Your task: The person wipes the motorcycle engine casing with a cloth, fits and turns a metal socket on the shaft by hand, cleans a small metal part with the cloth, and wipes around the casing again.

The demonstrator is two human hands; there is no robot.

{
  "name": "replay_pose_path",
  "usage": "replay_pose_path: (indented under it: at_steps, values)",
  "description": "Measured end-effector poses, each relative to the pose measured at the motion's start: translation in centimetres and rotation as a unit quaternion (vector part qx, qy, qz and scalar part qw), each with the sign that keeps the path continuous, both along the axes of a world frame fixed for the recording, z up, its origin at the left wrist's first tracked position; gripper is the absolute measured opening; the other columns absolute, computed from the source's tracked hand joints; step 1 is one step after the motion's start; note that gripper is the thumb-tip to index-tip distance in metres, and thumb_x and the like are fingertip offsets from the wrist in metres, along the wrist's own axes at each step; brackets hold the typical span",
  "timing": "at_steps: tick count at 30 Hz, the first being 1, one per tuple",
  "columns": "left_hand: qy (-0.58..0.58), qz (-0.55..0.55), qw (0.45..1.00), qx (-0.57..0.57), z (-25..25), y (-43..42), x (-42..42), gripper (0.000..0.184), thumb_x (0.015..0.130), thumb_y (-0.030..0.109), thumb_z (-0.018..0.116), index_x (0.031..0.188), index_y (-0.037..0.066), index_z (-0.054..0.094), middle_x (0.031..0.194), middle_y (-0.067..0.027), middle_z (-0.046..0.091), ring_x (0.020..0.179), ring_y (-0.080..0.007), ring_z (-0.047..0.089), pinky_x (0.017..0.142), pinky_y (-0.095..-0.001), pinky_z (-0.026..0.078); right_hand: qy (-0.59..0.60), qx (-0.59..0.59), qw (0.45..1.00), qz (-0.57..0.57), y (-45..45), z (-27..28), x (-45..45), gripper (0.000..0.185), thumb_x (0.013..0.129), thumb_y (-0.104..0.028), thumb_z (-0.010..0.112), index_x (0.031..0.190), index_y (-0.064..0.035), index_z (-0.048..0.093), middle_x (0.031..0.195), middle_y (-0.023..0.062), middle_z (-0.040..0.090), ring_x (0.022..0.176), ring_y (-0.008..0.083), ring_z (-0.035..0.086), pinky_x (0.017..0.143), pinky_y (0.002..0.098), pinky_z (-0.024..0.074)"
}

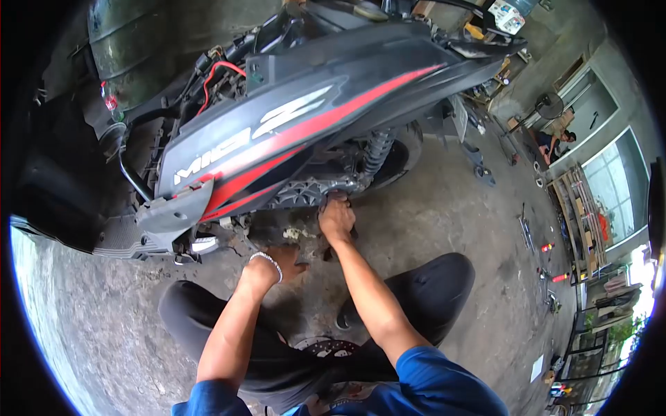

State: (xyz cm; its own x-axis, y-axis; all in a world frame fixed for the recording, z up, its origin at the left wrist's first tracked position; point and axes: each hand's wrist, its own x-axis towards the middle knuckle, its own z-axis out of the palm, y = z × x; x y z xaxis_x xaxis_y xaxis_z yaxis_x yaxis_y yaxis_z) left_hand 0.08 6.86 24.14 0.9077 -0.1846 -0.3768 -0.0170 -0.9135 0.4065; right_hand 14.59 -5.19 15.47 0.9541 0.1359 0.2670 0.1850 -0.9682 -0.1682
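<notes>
The hard gray floor [444,208] has dirty spots and bits on it. Seen from the head camera, this looks like a workshop. A big drum [132,55] stands at the upper left. Far to the right there is a fan [549,105], and another person [555,142] is low down near it. A wooden rack [579,222] is on that side too, and some tools [526,229] lie on the floor near it.

The scooter [291,111] is right in front of the person, black and gray with red stripes. The right hand [337,218] is at the low metal engine case [298,193], near the big spring [378,151]. Its fingers are curled, but I can't tell if they hold anything. The left hand [286,265] is lower down, over the floor. Its fingers are a bit apart, and I see nothing in it. It wears a white bracelet [269,262] at the wrist.

A round plate with holes [326,345] is between the person's legs. The job seems partway done. A red cable [210,82] and frame bars show, so a cover is likely off. The striped side panel is on, and the engine spot looks not finished.
</notes>
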Motion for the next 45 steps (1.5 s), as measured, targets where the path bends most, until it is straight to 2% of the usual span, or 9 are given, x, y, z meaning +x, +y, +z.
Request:
replay_pose_path:
  at_steps: [4, 6, 11, 16, 19, 26, 31, 42, 45]
  values:
    - [-0.005, 0.007, 1.0, -0.023, -1.1, 0.1, 0.7, 0.044, 0.08, 0.039, 0.05, 0.095, -0.002, 0.056, 0.089, -0.0204, 0.061, 0.081, -0.0383, 0.057, 0.071, -0.0419, 0.045, 0.133, 0.061, 0.987, 0.064, -2.4, -1.2, 2.4, 0.037, 0.075, -0.031, 0.054, 0.079, 0.0065, 0.058, 0.072, 0.0149, 0.062, 0.06, 0.0316, 0.059, 0.055, 0.0359, 0.0472]
    - [0.004, 0.012, 0.999, -0.035, -1.8, 0.0, 0.8, 0.045, 0.079, 0.039, 0.05, 0.097, -0.002, 0.056, 0.09, -0.0199, 0.061, 0.082, -0.0374, 0.057, 0.071, -0.0413, 0.045, 0.285, 0.314, 0.905, 0.025, -3.3, 0.4, 1.7, 0.037, 0.075, -0.033, 0.056, 0.075, 0.0039, 0.06, 0.074, 0.0165, 0.062, 0.063, 0.0326, 0.059, 0.056, 0.0366, 0.0461]
    - [0.029, 0.029, 0.998, -0.044, -1.1, 1.9, 0.5, 0.048, 0.078, 0.04, 0.05, 0.101, -0.001, 0.056, 0.093, -0.0186, 0.062, 0.086, -0.0346, 0.059, 0.073, -0.0395, 0.047, 0.167, 0.17, 0.971, 0.025, -4.2, -3.5, -0.2, 0.035, 0.076, -0.031, 0.054, 0.083, 0.0021, 0.062, 0.076, 0.0205, 0.062, 0.065, 0.0371, 0.058, 0.058, 0.0392, 0.0456]
    - [0.013, 0.011, 1.0, -0.017, -0.1, 0.4, 0.7, 0.047, 0.078, 0.04, 0.05, 0.099, -0.002, 0.057, 0.092, -0.0181, 0.062, 0.085, -0.0342, 0.059, 0.072, -0.0393, 0.047, 0.338, 0.237, 0.909, -0.06, -9.6, -4.0, -8.6, 0.042, 0.079, -0.034, 0.052, 0.103, 0.0003, 0.056, 0.094, 0.0181, 0.06, 0.078, 0.0299, 0.058, 0.066, 0.0348, 0.0449]
    - [-0.02, -0.001, 1.0, -0.024, -0.6, 0.4, 0.4, 0.046, 0.08, 0.039, 0.049, 0.1, -0.002, 0.055, 0.093, -0.0175, 0.062, 0.084, -0.0358, 0.058, 0.072, -0.04, 0.046, 0.264, 0.454, 0.834, -0.169, -12.1, -8.5, -8.4, 0.043, 0.081, -0.035, 0.05, 0.102, 0.0018, 0.055, 0.091, 0.0135, 0.059, 0.073, 0.022, 0.055, 0.066, 0.03, 0.043]
    - [-0.009, 0.013, 1.0, -0.016, 0.3, -0.1, -0.6, 0.047, 0.08, 0.04, 0.05, 0.099, -0.003, 0.056, 0.092, -0.0175, 0.062, 0.083, -0.0354, 0.059, 0.072, -0.0398, 0.046, 0.002, 0.51, 0.86, -0.002, -8.7, -1.9, -3.4, 0.029, 0.085, -0.026, 0.046, 0.089, 0.0014, 0.055, 0.072, 0.0105, 0.057, 0.061, 0.0193, 0.049, 0.063, 0.0299, 0.0411]
    - [0.015, 0.021, 1.0, 0.011, 0.6, 0.1, -0.4, 0.047, 0.079, 0.039, 0.051, 0.098, -0.003, 0.057, 0.092, -0.0183, 0.062, 0.083, -0.0346, 0.059, 0.072, -0.04, 0.047, 0.196, 0.152, 0.964, 0.092, -2.6, 0.2, 2.2, 0.036, 0.082, -0.032, 0.045, 0.091, 0.002, 0.055, 0.088, 0.0239, 0.059, 0.079, 0.0415, 0.055, 0.066, 0.0446, 0.0428]
    - [0.003, 0.009, 1.0, -0.01, -1.2, 0.0, 0.2, 0.044, 0.081, 0.038, 0.05, 0.099, -0.002, 0.055, 0.092, -0.018, 0.062, 0.083, -0.037, 0.058, 0.072, -0.0406, 0.046, 0.165, 0.318, 0.93, 0.08, -7.2, -5.9, -1.6, 0.032, 0.083, -0.025, 0.045, 0.095, 0.0027, 0.056, 0.084, 0.0188, 0.061, 0.07, 0.0343, 0.055, 0.066, 0.0369, 0.0432]
    - [-0.025, 0.014, 0.999, -0.028, -1.5, 0.1, 0.7, 0.044, 0.08, 0.038, 0.05, 0.099, -0.002, 0.055, 0.091, -0.0181, 0.062, 0.083, -0.0371, 0.058, 0.072, -0.0409, 0.046, 0.157, 0.529, 0.832, -0.054, -8.4, -5.0, -1.0, 0.027, 0.081, -0.019, 0.049, 0.09, 0.0036, 0.059, 0.08, 0.0146, 0.062, 0.068, 0.0292, 0.056, 0.063, 0.0318, 0.0429]
